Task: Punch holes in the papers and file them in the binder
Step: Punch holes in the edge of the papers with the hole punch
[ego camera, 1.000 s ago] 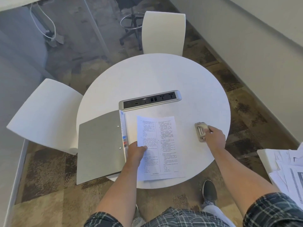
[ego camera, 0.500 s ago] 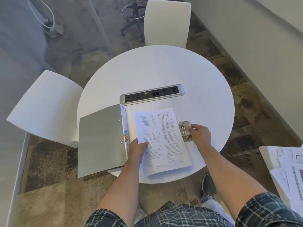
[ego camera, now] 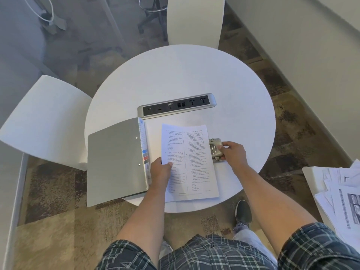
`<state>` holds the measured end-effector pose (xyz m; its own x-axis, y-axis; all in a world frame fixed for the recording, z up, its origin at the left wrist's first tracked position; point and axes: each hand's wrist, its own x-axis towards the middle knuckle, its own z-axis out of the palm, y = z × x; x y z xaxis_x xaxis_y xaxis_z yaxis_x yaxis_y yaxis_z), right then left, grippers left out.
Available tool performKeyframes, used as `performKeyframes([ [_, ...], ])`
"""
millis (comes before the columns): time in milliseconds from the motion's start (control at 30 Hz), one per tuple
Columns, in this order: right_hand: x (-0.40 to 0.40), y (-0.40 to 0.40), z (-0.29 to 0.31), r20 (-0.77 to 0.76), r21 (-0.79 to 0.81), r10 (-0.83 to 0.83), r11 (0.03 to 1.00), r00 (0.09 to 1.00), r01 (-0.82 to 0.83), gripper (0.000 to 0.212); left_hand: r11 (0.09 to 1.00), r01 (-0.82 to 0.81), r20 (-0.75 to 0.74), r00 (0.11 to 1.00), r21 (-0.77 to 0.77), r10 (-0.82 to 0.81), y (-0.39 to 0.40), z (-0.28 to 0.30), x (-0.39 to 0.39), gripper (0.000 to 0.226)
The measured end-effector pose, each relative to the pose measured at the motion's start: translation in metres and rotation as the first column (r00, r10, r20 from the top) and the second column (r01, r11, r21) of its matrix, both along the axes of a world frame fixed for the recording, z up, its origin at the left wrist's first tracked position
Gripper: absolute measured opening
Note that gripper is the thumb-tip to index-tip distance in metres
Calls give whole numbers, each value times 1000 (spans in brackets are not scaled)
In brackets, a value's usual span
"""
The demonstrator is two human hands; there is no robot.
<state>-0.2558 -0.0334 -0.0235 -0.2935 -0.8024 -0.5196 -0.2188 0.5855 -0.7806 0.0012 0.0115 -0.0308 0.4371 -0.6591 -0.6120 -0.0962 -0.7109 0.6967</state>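
moved: hole punch slid left, now touching printed sheet's right edge, centre frame | right hand grip clasps punch to feed the edge in | left hand grip pinches sheet, steadying it | open binder left on bench

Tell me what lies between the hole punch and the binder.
Head view: the printed paper, with the left hand gripping its left edge.
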Motion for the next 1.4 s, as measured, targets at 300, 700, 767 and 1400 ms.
performKeyframes([
  [300,-2,2,-3,29,-23,11,1000,1000,-11,13,1000,-22,52,998,4,22,-2,-3,0,17],
  [700,-3,2,-6,34,-23,17,1000,999,-17,14,999,-32,-26,999,23,33,-2,-4,4,25],
  [767,-3,2,-7,28,-24,19,1000,999,-19,13,1000,-18,-20,1000,23,19,-3,-4,2,18],
  [1400,-3,2,-5,44,-5,28,1000,999,-28,14,997,-77,76,994,-27,79,-6,0,-4,5],
])
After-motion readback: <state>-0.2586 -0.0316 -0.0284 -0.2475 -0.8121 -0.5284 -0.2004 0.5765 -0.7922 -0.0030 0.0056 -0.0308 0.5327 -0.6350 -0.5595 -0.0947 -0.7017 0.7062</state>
